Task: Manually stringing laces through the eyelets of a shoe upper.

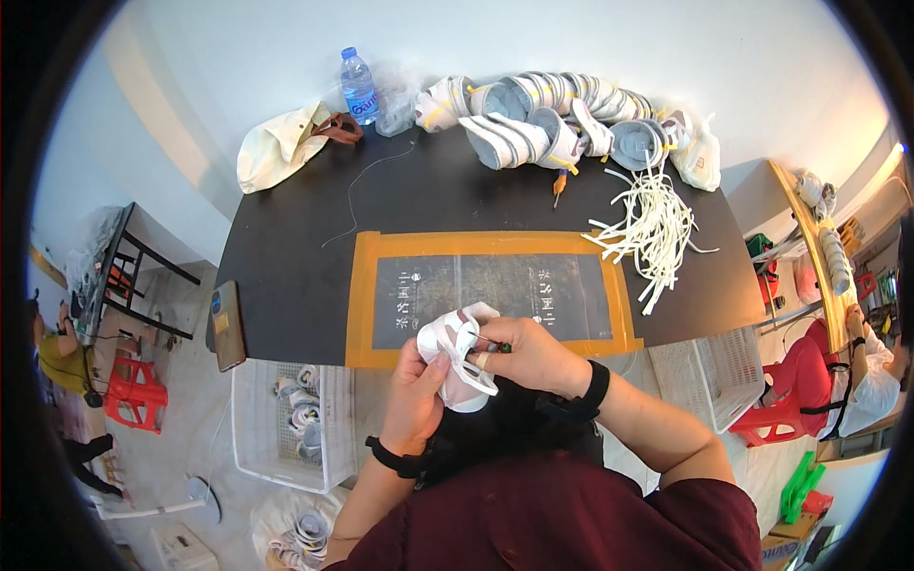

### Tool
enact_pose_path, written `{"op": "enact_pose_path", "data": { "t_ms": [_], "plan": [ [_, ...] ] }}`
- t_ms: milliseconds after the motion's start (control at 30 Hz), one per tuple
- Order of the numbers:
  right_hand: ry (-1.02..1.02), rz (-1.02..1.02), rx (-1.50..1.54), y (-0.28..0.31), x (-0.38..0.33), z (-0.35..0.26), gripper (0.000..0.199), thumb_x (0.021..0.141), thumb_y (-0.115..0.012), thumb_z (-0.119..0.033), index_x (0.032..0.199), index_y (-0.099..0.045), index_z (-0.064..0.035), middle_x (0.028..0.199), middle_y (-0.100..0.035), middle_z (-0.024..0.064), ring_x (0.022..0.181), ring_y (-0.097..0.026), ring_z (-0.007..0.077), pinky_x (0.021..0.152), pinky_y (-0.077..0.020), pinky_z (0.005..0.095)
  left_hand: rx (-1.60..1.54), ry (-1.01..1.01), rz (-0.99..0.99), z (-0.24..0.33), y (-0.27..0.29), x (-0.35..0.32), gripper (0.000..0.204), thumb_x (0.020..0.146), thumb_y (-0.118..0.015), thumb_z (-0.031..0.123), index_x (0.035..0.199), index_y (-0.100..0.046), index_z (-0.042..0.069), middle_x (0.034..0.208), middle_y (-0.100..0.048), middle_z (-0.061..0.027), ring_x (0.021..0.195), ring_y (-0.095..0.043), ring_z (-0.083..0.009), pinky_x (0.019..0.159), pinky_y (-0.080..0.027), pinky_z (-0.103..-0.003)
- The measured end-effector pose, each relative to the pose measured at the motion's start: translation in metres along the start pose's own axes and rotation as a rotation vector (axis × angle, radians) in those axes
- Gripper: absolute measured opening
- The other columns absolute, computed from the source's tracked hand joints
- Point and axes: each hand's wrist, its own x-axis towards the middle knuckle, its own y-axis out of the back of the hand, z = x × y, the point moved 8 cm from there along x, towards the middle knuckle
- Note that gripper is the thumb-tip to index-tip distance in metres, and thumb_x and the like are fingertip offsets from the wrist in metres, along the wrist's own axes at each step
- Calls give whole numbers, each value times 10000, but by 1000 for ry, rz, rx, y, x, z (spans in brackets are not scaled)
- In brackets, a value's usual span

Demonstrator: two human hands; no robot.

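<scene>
In my left hand (pixel 417 402) is a small white shoe upper (pixel 455 344) with a pinkish-brown patch, pinched between thumb and fingers above the near edge of the table. My right hand (pixel 524 354) is closed at its right side, gripping a thin metal hook-like tool (pixel 504 347) with a dark green end; its tip reaches the upper. A loop of white lace (pixel 481 381) hangs from the upper below my right fingers. The palm side of both hands is mostly hidden.
A black table (pixel 286 238) carries a mat edged with orange tape (pixel 367 295), white laces (pixel 657 228), stacked shoe uppers (pixel 533 100), an orange-handled awl (pixel 560 183), a water bottle (pixel 358 86), a cloth bag (pixel 276 150) and a phone (pixel 228 325). White crates (pixel 249 428) stand below.
</scene>
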Motion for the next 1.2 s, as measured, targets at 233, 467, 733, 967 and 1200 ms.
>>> {"op": "enact_pose_path", "data": {
  "t_ms": [233, 467, 733, 967, 1200],
  "plan": [
    [2, 19, -6, 0, -3, -1, 193, 833, -662, -125, 1001, -662, -31, 904, -653, 144, 836, -644, 303, 770, -510, 370, 95, -16, 47, 5, -11, -5, 330, 963, -588, 85, 1279, -505, 30, 1229, -597, -72, 1123, -569, -152, 994, -445, -337],
    [51, 151, -489, 5, -2, -27, 166, 766, -638, -156, 885, -634, -40, 926, -638, 151, 799, -643, 369, 708, -530, 437, 10, 32, 69, 0, -9, -8, 349, 957, -586, 76, 1296, -509, 48, 1283, -584, -80, 1169, -560, -182, 1033, -430, -367],
    [-39, 377, -555, 41, 3, -11, 141, 765, -617, -138, 867, -618, -40, 925, -620, 161, 783, -640, 383, 693, -532, 453, 29, -34, 57, 2, -11, -5, 350, 959, -590, 82, 1296, -515, 21, 1257, -601, -74, 1136, -575, -150, 997, -443, -327],
    [88, 247, -445, 31, 0, -27, 180, 792, -600, -128, 956, -647, -71, 1001, -590, 149, 809, -636, 372, 746, -531, 450, 70, -24, 43, 4, -11, -5, 357, 955, -596, 89, 1294, -502, 29, 1270, -593, -81, 1160, -566, -170, 1019, -434, -358],
    [1, 230, -563, 24, -10, -39, 241, 809, -611, -94, 1035, -692, -107, 1065, -566, 110, 855, -640, 338, 772, -535, 416, 85, 10, 44, 2, -7, -7, 340, 944, -608, 70, 1268, -517, 30, 1230, -612, -76, 1125, -583, -159, 995, -450, -338]
  ]
}}
